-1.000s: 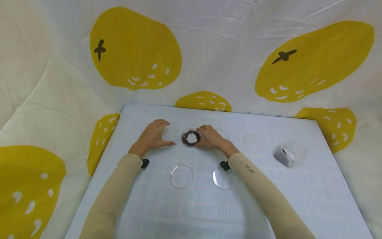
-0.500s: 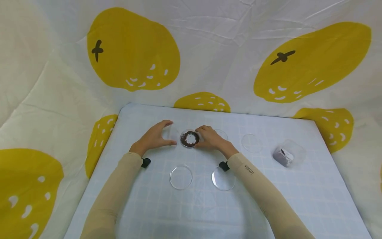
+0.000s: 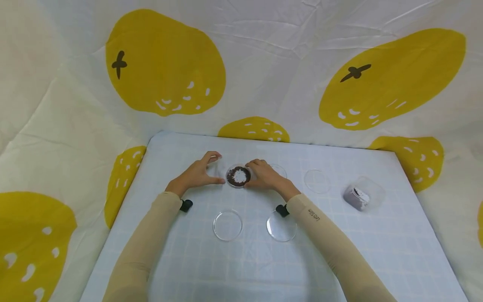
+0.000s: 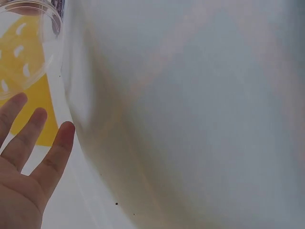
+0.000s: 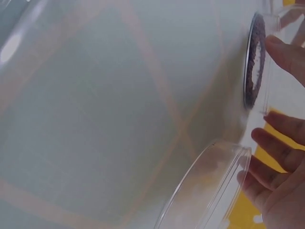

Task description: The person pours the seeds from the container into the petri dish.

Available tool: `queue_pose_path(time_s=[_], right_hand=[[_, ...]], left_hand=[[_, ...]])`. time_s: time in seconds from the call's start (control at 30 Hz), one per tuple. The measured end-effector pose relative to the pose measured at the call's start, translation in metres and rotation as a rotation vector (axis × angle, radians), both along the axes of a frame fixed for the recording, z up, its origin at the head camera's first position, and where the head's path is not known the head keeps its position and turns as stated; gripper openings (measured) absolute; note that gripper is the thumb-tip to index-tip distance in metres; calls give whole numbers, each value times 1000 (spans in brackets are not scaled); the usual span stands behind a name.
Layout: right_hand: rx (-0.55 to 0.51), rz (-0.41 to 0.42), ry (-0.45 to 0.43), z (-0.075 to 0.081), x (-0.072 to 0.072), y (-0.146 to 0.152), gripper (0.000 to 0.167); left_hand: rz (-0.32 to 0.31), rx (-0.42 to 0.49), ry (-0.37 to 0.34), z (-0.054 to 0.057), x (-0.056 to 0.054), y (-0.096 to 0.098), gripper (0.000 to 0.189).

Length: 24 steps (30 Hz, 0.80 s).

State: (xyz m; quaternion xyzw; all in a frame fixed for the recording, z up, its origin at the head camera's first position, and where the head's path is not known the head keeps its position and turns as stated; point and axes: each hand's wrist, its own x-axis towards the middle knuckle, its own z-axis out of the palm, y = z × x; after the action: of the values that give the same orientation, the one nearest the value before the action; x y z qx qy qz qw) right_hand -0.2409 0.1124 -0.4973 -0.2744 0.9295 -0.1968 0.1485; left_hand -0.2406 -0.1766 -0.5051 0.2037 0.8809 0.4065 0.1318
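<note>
My left hand [image 3: 196,171] holds a clear petri dish lid [image 4: 28,62] between thumb and fingers, close to the left side of a filled petri dish [image 3: 238,176]. In the head view the lid is faint and seems tilted. Dark granules form a ring in the dish, around a white powdery middle. My right hand [image 3: 266,176] grips this dish at its right rim, thumb on the near side, fingers on the far side. In the left wrist view, three spread fingers [image 4: 38,143] show below the lid; the thumb is out of that frame.
An empty clear dish [image 5: 205,186] stands right behind my right hand. Another faint clear round [image 3: 318,181] lies farther right. Two clear rounds, one left [image 3: 227,225] and one right [image 3: 281,230], lie nearer me. A clear box [image 3: 364,193] with grey-and-white contents stands at right.
My left hand has moved right, bringing the lid nearer the filled dish, and the lid has tilted. The right hand keeps its hold. The head view has shifted slightly.
</note>
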Motion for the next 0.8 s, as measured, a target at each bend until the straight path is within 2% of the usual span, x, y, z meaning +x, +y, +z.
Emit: queue_pose_path(time_s=[0.3, 0.5, 0.8], right_hand=[[-6, 1, 7, 0, 0, 0, 72], [0, 2, 0, -1, -1, 0, 72], [12, 2, 14, -4, -2, 0, 73]], left_hand=[[-31, 120, -66, -5, -5, 9, 95], [-51, 197, -108, -8, -6, 14, 100], [-83, 205, -130, -10, -9, 19, 99]])
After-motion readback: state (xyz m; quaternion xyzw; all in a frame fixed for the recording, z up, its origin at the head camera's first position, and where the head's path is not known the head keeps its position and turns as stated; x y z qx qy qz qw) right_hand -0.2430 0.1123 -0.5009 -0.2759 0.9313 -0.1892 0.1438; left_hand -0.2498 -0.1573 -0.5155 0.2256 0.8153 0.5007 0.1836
